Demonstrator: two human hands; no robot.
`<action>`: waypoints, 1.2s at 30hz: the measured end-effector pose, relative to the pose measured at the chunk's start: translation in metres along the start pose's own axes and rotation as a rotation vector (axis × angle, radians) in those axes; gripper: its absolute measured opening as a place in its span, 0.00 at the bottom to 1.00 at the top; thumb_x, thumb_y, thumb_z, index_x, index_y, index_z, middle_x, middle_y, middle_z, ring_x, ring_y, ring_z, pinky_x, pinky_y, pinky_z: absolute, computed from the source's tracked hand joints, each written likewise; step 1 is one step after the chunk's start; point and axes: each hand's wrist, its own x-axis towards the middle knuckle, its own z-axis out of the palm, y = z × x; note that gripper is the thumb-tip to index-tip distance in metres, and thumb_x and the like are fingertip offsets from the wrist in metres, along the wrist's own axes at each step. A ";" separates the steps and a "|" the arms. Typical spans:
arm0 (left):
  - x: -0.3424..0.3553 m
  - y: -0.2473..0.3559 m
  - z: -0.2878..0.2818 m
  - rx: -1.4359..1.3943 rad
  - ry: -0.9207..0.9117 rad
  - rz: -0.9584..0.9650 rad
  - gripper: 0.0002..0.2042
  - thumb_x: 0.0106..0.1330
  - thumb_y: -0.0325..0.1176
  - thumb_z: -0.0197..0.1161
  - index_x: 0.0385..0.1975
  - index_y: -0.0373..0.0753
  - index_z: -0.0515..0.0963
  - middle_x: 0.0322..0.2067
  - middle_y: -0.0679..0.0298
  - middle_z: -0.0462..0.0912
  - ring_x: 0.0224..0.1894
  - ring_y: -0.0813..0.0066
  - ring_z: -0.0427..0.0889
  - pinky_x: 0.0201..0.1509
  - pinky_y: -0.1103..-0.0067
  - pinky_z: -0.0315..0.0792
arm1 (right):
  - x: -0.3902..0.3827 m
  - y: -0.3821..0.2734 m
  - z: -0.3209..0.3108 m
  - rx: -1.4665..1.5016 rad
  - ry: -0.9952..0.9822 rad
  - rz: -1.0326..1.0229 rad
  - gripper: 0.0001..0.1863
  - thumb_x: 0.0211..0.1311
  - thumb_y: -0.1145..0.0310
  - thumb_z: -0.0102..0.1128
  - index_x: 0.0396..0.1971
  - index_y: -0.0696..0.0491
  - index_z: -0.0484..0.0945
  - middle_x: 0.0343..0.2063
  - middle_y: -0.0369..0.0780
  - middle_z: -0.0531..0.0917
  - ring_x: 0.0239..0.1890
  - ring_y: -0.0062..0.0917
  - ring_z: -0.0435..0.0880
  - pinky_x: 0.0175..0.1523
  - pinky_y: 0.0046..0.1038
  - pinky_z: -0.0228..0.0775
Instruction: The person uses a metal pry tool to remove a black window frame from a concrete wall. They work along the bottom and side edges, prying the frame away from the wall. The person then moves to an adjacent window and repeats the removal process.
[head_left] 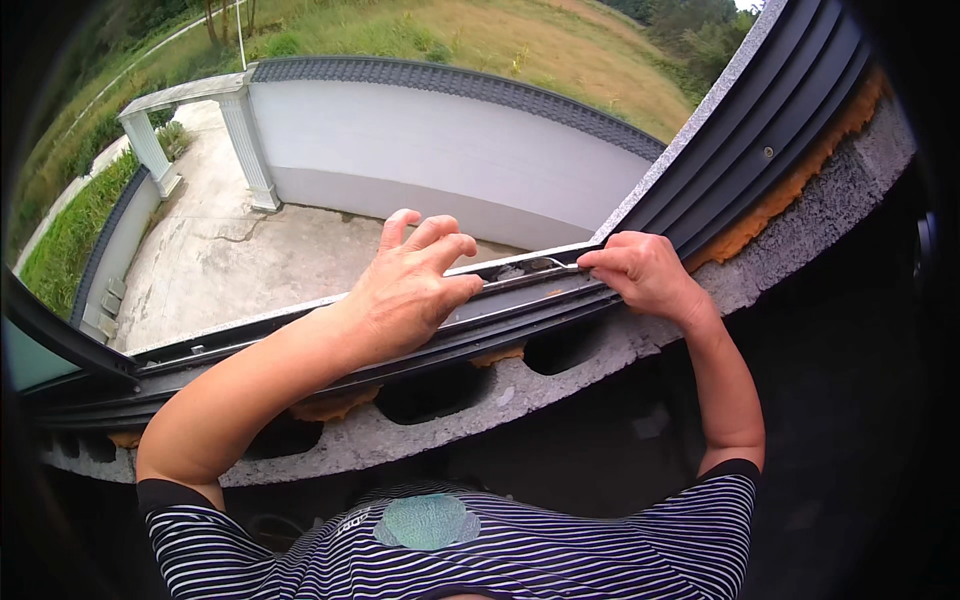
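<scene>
My right hand [648, 276] is closed in a pinch on a thin pale strip [563, 264] at the right end of the lower window track. The strip curves a little to the left of the fingertips; its exact kind is too small to make out. My left hand [408, 292] reaches over the dark sliding-window frame [520, 302], fingers apart and bent, with nothing visible in them. Its thumb is close to the track, and whether it touches is unclear. Between the hands, small greyish bits [512, 271] lie in the track groove.
Dark upright frame rails [740, 140] with a screw rise at the right. Orange foam [800, 185] fills the gap beside the rough hollow-block sill [530, 395]. A sash edge [70, 335] stands at left. Outside, far below, are a concrete yard [200, 270] and a white wall [430, 130].
</scene>
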 end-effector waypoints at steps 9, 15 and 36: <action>0.039 -0.018 0.037 0.007 -0.178 0.098 0.06 0.64 0.30 0.61 0.35 0.45 0.84 0.56 0.54 0.75 0.68 0.54 0.64 0.72 0.45 0.50 | -0.020 -0.007 -0.002 -0.057 0.061 0.053 0.07 0.59 0.70 0.67 0.37 0.48 0.88 0.23 0.37 0.81 0.29 0.32 0.84 0.33 0.33 0.76; 0.033 -0.020 0.049 -0.037 -0.128 0.043 0.04 0.62 0.30 0.63 0.34 0.45 0.83 0.57 0.55 0.75 0.68 0.53 0.65 0.71 0.49 0.52 | -0.008 -0.007 -0.001 -0.190 0.025 -0.065 0.07 0.58 0.71 0.66 0.35 0.45 0.88 0.23 0.35 0.80 0.32 0.30 0.83 0.33 0.34 0.77; 0.026 -0.028 0.037 -0.029 -0.232 0.118 0.08 0.65 0.33 0.60 0.35 0.43 0.86 0.59 0.53 0.75 0.69 0.52 0.63 0.72 0.52 0.55 | -0.019 0.003 0.022 -0.098 0.164 -0.142 0.07 0.56 0.74 0.68 0.35 0.49 0.87 0.20 0.35 0.79 0.24 0.30 0.80 0.28 0.32 0.72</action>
